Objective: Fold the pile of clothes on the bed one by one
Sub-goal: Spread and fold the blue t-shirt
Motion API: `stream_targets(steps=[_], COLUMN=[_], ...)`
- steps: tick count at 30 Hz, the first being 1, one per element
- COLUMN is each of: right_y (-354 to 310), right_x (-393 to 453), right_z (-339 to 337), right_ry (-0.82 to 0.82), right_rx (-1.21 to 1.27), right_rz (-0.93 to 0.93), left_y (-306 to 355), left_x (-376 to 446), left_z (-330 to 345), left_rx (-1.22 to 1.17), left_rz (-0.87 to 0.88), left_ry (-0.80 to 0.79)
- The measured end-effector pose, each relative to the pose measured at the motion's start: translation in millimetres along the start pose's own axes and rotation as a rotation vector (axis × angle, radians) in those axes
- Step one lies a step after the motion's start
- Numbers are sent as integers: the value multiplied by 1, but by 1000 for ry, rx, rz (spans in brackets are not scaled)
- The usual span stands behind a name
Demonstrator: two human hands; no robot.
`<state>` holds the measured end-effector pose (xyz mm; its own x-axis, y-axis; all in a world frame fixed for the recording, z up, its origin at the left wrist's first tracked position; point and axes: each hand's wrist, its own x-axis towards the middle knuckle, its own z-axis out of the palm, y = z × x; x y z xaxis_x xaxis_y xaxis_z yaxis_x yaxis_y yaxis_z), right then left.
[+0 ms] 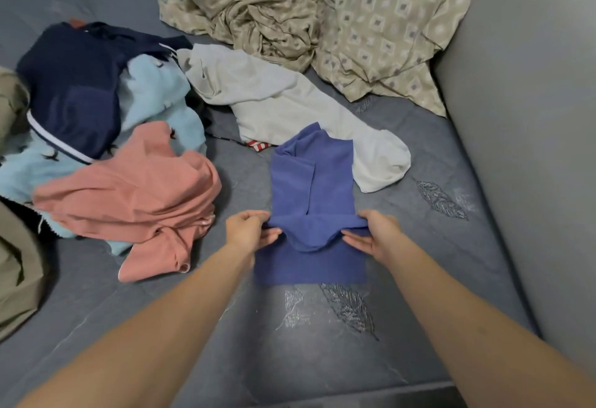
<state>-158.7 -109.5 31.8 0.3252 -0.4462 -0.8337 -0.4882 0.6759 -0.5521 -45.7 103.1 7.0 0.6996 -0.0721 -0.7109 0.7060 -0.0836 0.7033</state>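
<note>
Between both hands' fingers (272, 234), blue garment (314, 188) pinched

Both bare forearms reach forward, nearly parallel. The left hand (246, 230) and the right hand (375, 233) face each other at the same height, well apart. Each hand pinches cloth between its thumb and its curled fingers.
</note>
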Motion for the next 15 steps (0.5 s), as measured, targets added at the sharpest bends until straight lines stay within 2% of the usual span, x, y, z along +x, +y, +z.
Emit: stream_targets(steps=[6,9,10,11,13,15], right_y=[-27,-28,-25,-18,2,29], right_x=[54,74,79,83,91,92], right_z=[32,36,35,34,28,20], right_ry=[57,-45,-38,18,189,300], right_rx=[-35,128,128,16,-446,-770], right_rz=[-47,-129,-178,-252,-421,-476], left_y=[26,19,13,7,-10,-27], left_x=[69,85,90,93,96,90], left_z=[29,26,22,19,13,6], left_rx=[63,18,88,223,504,587], left_rz=[-60,50,128,219,349,325], left_ry=[-49,-94,-97,-93,-54,8])
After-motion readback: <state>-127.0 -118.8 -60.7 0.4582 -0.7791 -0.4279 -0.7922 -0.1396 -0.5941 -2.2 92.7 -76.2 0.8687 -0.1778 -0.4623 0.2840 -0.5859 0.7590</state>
